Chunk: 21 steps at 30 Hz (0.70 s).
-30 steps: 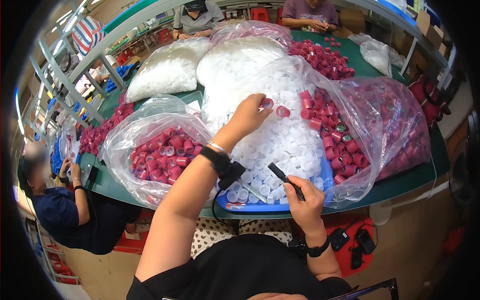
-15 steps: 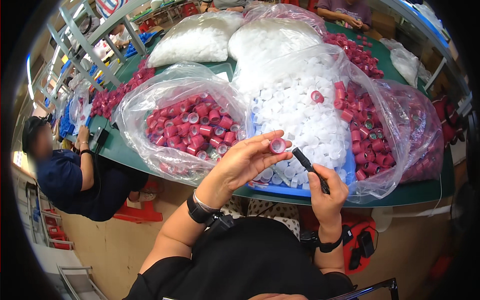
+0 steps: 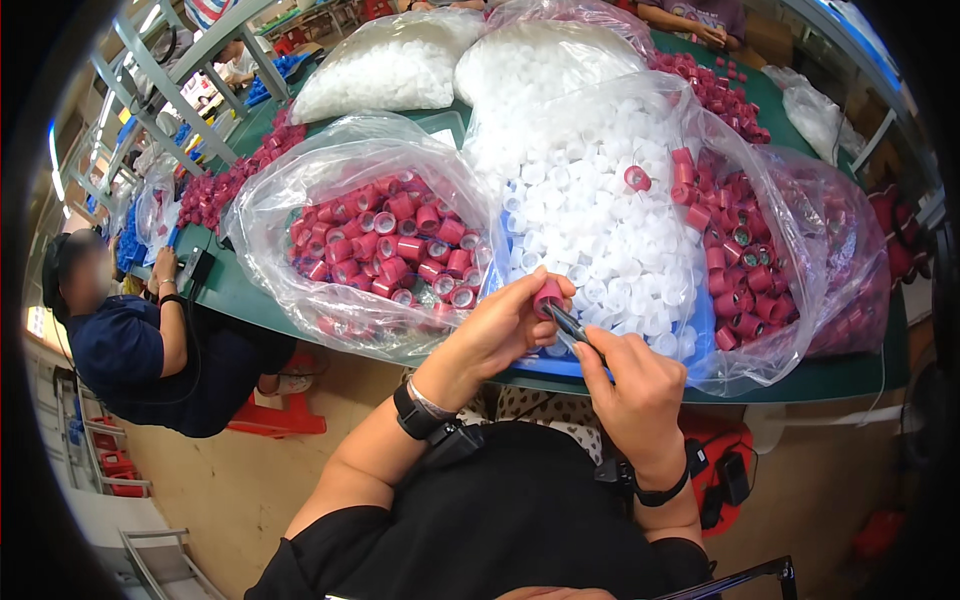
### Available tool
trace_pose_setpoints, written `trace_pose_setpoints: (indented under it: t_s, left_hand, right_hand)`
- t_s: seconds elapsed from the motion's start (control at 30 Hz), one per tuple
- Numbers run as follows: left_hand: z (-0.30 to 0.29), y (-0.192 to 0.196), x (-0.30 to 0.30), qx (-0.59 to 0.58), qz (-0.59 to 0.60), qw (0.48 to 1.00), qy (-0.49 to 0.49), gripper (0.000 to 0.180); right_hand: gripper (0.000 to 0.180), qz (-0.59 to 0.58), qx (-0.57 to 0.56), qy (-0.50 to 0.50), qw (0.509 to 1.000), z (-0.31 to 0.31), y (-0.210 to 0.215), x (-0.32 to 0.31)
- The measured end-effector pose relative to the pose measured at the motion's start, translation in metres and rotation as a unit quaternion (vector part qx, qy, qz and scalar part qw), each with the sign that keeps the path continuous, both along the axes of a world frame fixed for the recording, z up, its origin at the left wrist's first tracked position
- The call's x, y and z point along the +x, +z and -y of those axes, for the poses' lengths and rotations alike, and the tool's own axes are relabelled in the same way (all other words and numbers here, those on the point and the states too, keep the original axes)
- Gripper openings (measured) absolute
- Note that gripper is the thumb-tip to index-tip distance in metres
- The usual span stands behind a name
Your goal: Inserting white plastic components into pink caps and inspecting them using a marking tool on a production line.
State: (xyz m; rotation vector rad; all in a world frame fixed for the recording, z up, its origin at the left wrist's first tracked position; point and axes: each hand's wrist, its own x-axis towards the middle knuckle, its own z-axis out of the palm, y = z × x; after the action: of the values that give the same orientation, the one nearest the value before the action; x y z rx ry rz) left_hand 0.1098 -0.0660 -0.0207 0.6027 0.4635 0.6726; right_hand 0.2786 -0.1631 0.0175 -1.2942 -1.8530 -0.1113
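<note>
In front of my chest, my left hand (image 3: pixel 500 325) pinches a dark red cap (image 3: pixel 546 296) between thumb and fingers. My right hand (image 3: pixel 638 388) is closed round a slim black pen-shaped tool (image 3: pixel 568 324). The tool's far end is at the cap's opening; how deep it goes in I cannot tell. Just beyond both hands, small white cups (image 3: pixel 600 255) fill a blue tray (image 3: pixel 707 335). To the left, an open clear bag (image 3: pixel 270 235) holds red caps (image 3: pixel 385 240); more red caps (image 3: pixel 745 280) lie in plastic at the right.
Two clear bags of white pieces (image 3: pixel 385 75) lie farther back on the green table (image 3: pixel 830 390). Loose red caps (image 3: pixel 225 190) are heaped at the left and far right. A person (image 3: pixel 130 340) sits at the left; another person (image 3: pixel 700 20) works across the table.
The black tool has moved left and up to the cap, where before it was apart from it. My left hand has tilted the cap, whose opening faced me.
</note>
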Motion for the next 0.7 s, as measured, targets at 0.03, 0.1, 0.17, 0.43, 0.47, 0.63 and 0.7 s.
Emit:
trace_pose_setpoints:
  t_s: [0.03, 0.1, 0.17, 0.43, 0.47, 0.63, 0.7]
  left_hand:
    - [0.001, 0.002, 0.003, -0.002, -0.001, 1.0, -0.001, 0.038]
    - [0.004, 0.007, 0.008, -0.009, -0.038, 0.999, 0.021, 0.035]
    - [0.005, 0.004, 0.012, 0.008, -0.05, 0.998, 0.042, 0.034]
    - [0.016, -0.005, 0.034, 0.271, -0.259, 0.898, 0.229, 0.028]
    - [0.015, -0.006, 0.033, 0.271, -0.259, 0.899, 0.228, 0.028]
    - [0.014, -0.015, 0.031, 0.345, -0.301, 0.858, 0.232, 0.028]
    - [0.015, -0.013, 0.03, 0.357, -0.325, 0.845, 0.232, 0.029]
  right_hand:
    - [0.017, 0.004, -0.015, -0.016, 1.0, -0.001, 0.002, -0.003]
    - [0.016, 0.006, -0.031, -0.032, 0.999, -0.003, 0.002, -0.007]
    - [0.014, 0.005, -0.038, -0.051, 0.998, -0.007, -0.002, -0.01]
    - [0.017, -0.025, 0.031, -0.037, 0.999, -0.016, -0.014, -0.018]
    - [0.018, 0.077, 0.042, -0.067, 0.994, -0.014, -0.012, -0.02]
    - [0.018, 0.158, 0.085, -0.01, 0.984, -0.02, -0.015, -0.001]
    - [0.017, 0.172, 0.08, -0.009, 0.982, -0.02, -0.017, -0.001]
